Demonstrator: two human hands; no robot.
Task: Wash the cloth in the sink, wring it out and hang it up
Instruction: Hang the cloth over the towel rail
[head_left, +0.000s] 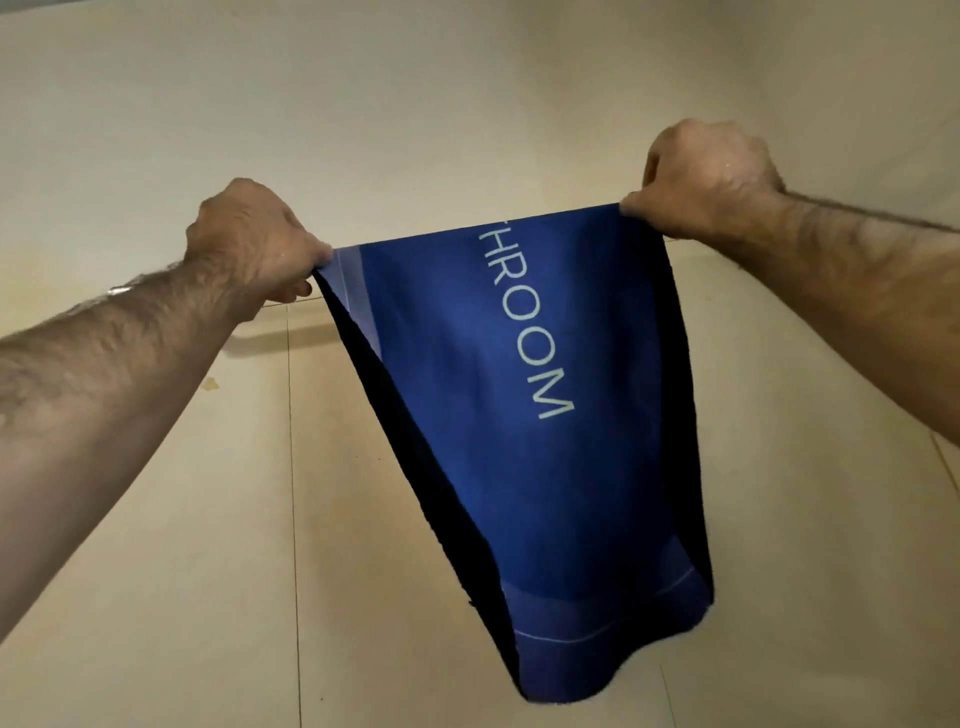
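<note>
Two bare forearms reach forward and up. Left hand (249, 241) pinches left top corner of cloth (524, 415), fingers curled round edge. Right hand (706, 179) grips right top corner same way, held higher than left. Cloth: blue, stretched taut between both hands, hanging down folded double, darker layer behind; pale letters "HROOM" run down front; lighter bands at left top and bottom hem. Behind: beige tiled wall (156, 519) with thin grout lines; plain cream surface (415, 104) above tile edge.

Blue lettered cloth (524, 415), hanging spread
</note>
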